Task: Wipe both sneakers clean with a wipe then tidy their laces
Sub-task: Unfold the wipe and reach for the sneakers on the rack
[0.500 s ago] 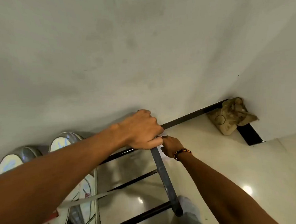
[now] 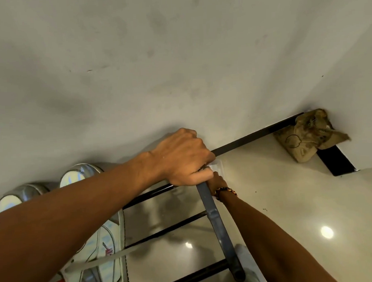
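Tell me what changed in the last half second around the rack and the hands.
Very little. The right hand has slid a bit further under the left hand, by a white scrap at the rack's corner. The left hand keeps its grip on the rack. The sneakers and the rag in the corner have not moved.

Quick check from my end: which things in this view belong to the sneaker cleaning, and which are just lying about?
Job things:
- two sneakers on the rack, left side
- white wipe, by the right hand

Lying about:
- metal rack, gripped by the left hand
- crumpled brown cloth in the wall corner
- beaded bracelet
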